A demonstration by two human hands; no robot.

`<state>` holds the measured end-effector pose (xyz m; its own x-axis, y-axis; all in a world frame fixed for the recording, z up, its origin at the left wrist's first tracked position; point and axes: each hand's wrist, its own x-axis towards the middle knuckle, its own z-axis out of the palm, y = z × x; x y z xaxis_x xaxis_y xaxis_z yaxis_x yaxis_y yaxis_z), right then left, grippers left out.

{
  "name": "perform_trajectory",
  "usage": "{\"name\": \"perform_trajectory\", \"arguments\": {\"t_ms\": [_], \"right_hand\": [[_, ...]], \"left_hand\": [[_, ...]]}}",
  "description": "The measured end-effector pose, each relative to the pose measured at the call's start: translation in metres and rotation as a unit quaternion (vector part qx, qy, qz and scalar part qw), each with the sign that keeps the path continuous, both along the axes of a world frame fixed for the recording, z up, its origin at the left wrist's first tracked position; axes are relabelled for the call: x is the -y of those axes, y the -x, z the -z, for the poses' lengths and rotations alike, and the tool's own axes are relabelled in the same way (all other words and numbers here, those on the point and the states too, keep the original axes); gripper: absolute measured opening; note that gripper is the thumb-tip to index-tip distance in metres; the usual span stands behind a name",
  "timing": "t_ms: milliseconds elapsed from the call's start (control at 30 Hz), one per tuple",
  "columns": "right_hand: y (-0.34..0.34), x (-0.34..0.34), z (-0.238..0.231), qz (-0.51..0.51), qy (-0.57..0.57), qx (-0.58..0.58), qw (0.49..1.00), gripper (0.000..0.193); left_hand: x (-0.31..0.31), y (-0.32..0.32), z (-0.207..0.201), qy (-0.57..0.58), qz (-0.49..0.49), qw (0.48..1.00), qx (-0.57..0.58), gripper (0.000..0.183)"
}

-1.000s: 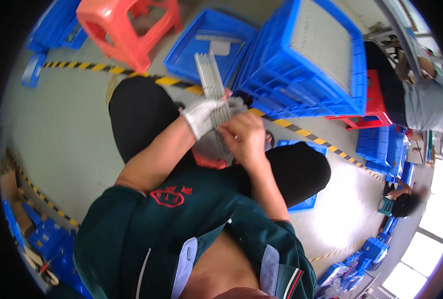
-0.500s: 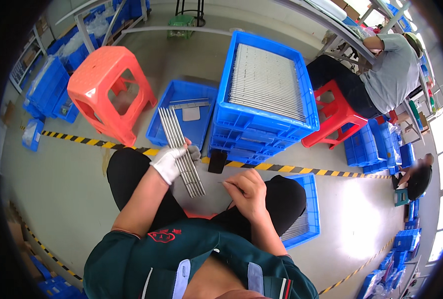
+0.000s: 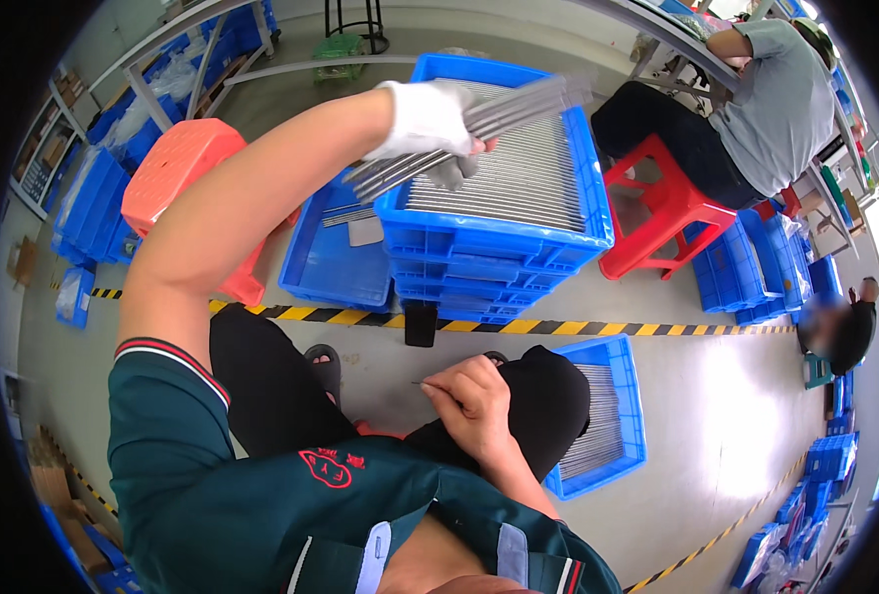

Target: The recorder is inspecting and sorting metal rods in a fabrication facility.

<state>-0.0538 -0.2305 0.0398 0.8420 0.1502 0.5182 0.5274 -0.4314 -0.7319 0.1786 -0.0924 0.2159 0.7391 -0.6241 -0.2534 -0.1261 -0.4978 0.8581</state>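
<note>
My left hand [image 3: 428, 121], in a white glove with grey fingertips, is closed round a bundle of slim metal rods [image 3: 527, 107]. It is reached out over the top blue crate [image 3: 489, 230] of a stack, and the rods' far ends are smeared by motion. Rows of similar rods [image 3: 519, 188] fill that crate. Whether the bundle touches them I cannot tell. Above my right knee, my bare right hand [image 3: 474, 404] pinches a thin, dark, needle-like piece [image 3: 417, 383] between thumb and fingertips.
Left of the stack lies a low blue crate [image 3: 333, 272] with a few rods and a pale flat piece. Another blue crate [image 3: 639, 445] with rods sits beside my right knee. A red stool [image 3: 177, 163] stands at left. A seated co-worker [image 3: 771, 109] is at far right.
My left hand has swung up and forward with the rods, from above my lap to over the top crate. The bundle has turned sideways. My right hand keeps its pinch, shifted slightly.
</note>
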Motion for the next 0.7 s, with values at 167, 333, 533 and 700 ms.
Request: {"name": "perform_trajectory", "arguments": {"t_ms": [167, 333, 533, 700], "right_hand": [[-0.001, 0.006, 0.000, -0.011, -0.018, -0.008, 1.000, 0.012], [-0.001, 0.011, 0.001, -0.016, -0.031, -0.020, 0.999, 0.013], [-0.006, 0.012, 0.002, -0.039, -0.047, -0.026, 0.998, 0.013], [-0.005, 0.015, 0.002, -0.038, -0.054, -0.029, 0.997, 0.014]], "left_hand": [[0.055, -0.047, 0.043, -0.222, 0.067, 0.973, 0.002, 0.022], [0.083, -0.047, 0.052, -0.378, 0.180, 0.884, 0.208, 0.024], [0.104, -0.056, 0.067, -0.407, 0.207, 0.859, 0.229, 0.034], [0.100, -0.044, 0.084, -0.356, 0.120, 0.883, 0.281, 0.040]]}}
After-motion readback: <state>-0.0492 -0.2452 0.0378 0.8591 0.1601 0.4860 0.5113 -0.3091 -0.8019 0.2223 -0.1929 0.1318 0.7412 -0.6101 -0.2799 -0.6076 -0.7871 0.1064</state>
